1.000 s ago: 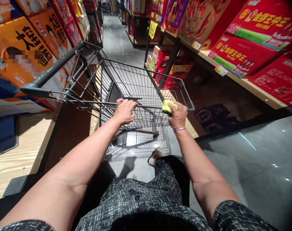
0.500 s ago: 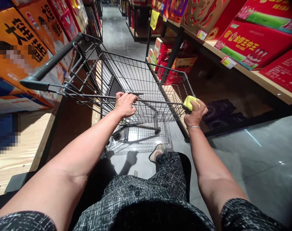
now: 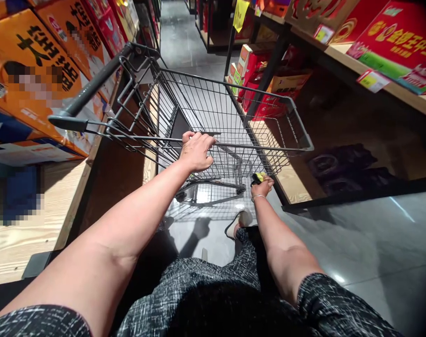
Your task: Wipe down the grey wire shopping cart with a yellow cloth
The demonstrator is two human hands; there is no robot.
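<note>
- Mid-job, going by the look of it: the near side of the shopping cart (image 3: 258,146) seems to be getting a wipe, with the yellow cloth (image 3: 260,177) held low by the bottom of the basket.
- What's done? Nothing can be ticked off for sure, since wiped wire can't be told from unwiped wire here.
- What's left can't be pinned down either, though with the cloth held that close to the wire, it probably shouldn't be called finished.
- Left grip (image 3: 198,152): wrapped over the near top rim, so the cart is kept steady, I'd guess.
- Right grip (image 3: 263,188): closed around the bunched cloth, a dark patch showing beside the yellow. Whether the wire is actually touched can't be made out.
- The cart is stood on the shiny floor (image 3: 367,229), between the left shelf (image 3: 33,248) and the right shelf (image 3: 293,185), its handle (image 3: 97,80) turned left.
- Looks-wise: grey wire mesh, chunky rounded handle, dark panel (image 3: 180,125) fitted inside. No dents or grime can be picked out at this size.
</note>
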